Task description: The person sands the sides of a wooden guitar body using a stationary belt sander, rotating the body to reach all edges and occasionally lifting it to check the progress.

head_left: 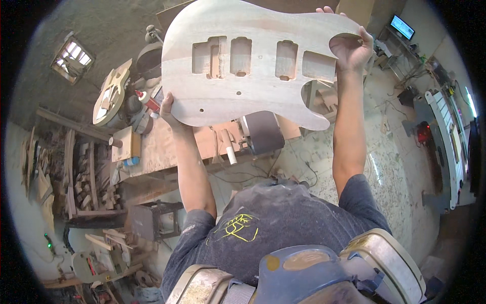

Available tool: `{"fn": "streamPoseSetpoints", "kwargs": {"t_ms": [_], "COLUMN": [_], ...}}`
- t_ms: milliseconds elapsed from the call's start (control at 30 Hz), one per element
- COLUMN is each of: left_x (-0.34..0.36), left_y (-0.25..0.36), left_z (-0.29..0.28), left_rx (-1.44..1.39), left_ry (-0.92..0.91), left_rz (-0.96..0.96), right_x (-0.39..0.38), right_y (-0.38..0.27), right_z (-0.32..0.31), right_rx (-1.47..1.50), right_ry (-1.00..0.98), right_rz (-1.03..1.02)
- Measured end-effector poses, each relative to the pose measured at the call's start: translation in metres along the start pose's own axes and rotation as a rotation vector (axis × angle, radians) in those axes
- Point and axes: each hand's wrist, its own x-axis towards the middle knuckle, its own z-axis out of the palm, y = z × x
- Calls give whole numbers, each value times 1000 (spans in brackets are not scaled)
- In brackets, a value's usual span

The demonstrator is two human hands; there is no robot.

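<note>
An unfinished wooden electric guitar body (263, 66) is held up in front of me, its routed cavities facing me. My left hand (168, 107) grips its lower left edge, fingers mostly behind the wood. At the upper right, my right hand (354, 50) is wrapped round the horn beside the cutaway, with fingertips showing over the top edge. The pale wood has several rectangular pockets and small round holes. Below the body, a belt sander (264, 133) with a dark wide belt stands at the edge of the workbench (167, 147).
On the bench lie a white tube (229, 147), a glue bottle (147, 100) and a wooden block (126, 143). Another guitar body (112, 93) leans behind. Wood scraps fill a rack (83, 177) at left. A black stool (154, 220) stands below; a lit monitor (402, 27) is far right.
</note>
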Motion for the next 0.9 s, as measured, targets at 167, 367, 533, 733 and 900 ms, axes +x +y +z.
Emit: {"fn": "streamPoseSetpoints", "kwargs": {"t_ms": [167,367,533,733,900], "left_x": [-6,0,3,2,-6], "left_y": [17,14,9,4,18], "left_z": [-10,-32,-58,-60,-36], "left_rx": [-42,-7,-120,-247,-188], "left_ry": [37,6,-78,-86,-45], "left_rz": [-53,-56,-117,-165,-126], "right_x": [-14,-19,-20,-18,-10], "right_y": [14,11,15,11,10], "right_z": [22,34,46,66,65], "right_rx": [-48,-67,-70,-86,-121], "right_ry": [45,-53,-55,-67,-79], "right_rz": [-29,-35,-62,-75,-70]}}
